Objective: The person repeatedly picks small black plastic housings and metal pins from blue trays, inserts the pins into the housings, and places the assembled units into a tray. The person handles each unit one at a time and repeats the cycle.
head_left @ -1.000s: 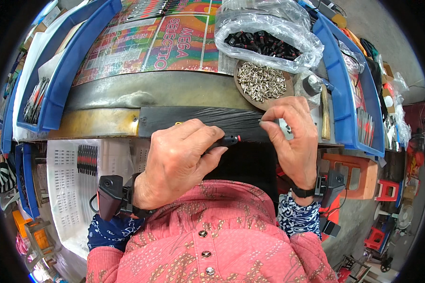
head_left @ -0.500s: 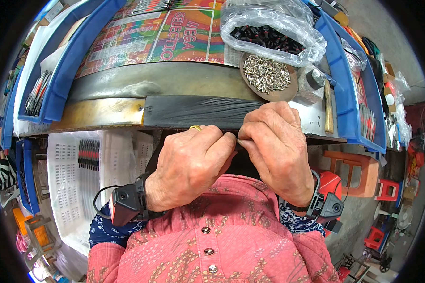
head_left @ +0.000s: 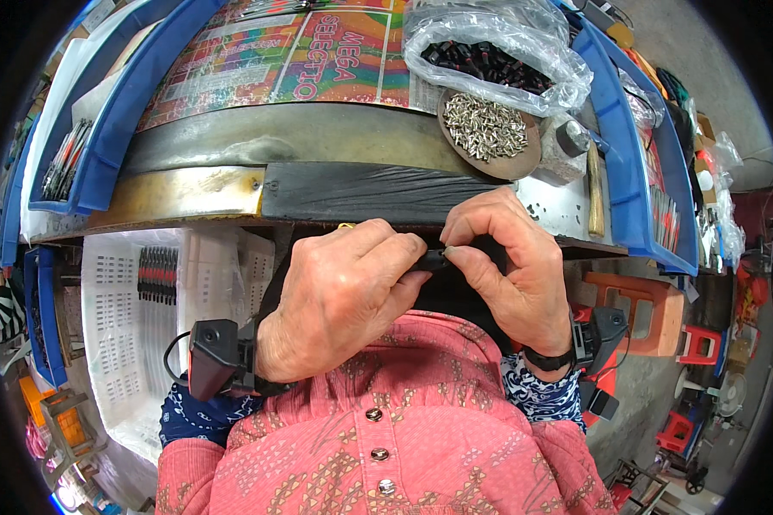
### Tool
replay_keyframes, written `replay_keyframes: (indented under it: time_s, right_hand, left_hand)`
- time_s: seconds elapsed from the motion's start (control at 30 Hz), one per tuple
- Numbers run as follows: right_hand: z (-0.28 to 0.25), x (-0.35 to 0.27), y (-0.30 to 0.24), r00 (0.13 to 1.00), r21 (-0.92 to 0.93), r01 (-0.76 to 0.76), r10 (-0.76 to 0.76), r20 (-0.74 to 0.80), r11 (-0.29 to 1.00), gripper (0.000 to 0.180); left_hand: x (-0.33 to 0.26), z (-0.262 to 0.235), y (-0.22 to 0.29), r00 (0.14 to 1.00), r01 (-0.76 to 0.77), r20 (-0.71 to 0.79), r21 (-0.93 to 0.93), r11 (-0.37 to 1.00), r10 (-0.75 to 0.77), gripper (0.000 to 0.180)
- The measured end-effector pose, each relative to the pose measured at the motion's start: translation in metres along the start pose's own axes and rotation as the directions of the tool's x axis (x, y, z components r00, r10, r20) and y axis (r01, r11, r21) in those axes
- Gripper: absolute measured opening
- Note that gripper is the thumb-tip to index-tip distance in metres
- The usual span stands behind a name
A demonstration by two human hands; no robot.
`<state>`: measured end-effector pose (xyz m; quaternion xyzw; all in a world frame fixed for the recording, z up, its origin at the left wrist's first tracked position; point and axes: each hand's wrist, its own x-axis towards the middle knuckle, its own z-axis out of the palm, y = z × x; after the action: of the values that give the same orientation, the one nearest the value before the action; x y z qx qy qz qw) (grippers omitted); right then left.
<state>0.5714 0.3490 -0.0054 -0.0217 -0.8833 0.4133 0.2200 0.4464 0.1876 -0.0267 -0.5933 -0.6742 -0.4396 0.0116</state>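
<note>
Both hands meet at the bench edge, left hand (head_left: 339, 300) fisted around a small black piece (head_left: 432, 257) the right hand (head_left: 507, 266) fingertips pinch; a slackened pinch could drop it into the lap.

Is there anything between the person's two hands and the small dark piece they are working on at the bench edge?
Nothing visible does. The left hand and right hand both pinch the small dark piece directly with their fingertips, just in front of the black strip on the bench edge. Most of the piece is hidden inside the grip.
</note>
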Motion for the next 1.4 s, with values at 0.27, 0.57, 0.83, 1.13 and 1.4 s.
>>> replay_keyframes:
  time_s: [0.27, 0.57, 0.83, 1.13, 1.4]
  right_hand:
    - [0.003, 0.000, -0.001, 0.999, -0.045, 0.036, -0.037, -0.009, 0.998, 0.016]
    - [0.005, 0.001, -0.004, 0.990, -0.209, 0.136, -0.142, -0.013, 0.968, 0.018]
    - [0.011, 0.001, -0.005, 0.982, -0.251, 0.158, -0.178, -0.061, 0.955, 0.018]
    - [0.011, 0.000, 0.004, 0.985, -0.106, 0.152, -0.160, -0.064, 0.983, 0.015]
    - [0.013, -0.008, -0.003, 0.948, 0.339, -0.282, 0.316, -0.048, 0.897, 0.014]
  left_hand:
    - [-0.001, 0.000, 0.000, 0.999, -0.037, 0.008, 0.068, 0.997, 0.036, 0.028]
    - [-0.002, 0.004, 0.000, 0.997, -0.077, -0.001, 0.148, 0.986, 0.078, 0.023]
    - [-0.003, 0.005, -0.004, 0.997, -0.077, 0.010, 0.157, 0.985, 0.076, 0.023]
    - [-0.001, 0.008, -0.007, 0.988, -0.120, -0.071, 0.170, 0.978, 0.134, 0.024]
    - [0.005, 0.002, -0.003, 0.993, -0.088, -0.069, 0.139, 0.986, 0.098, 0.027]
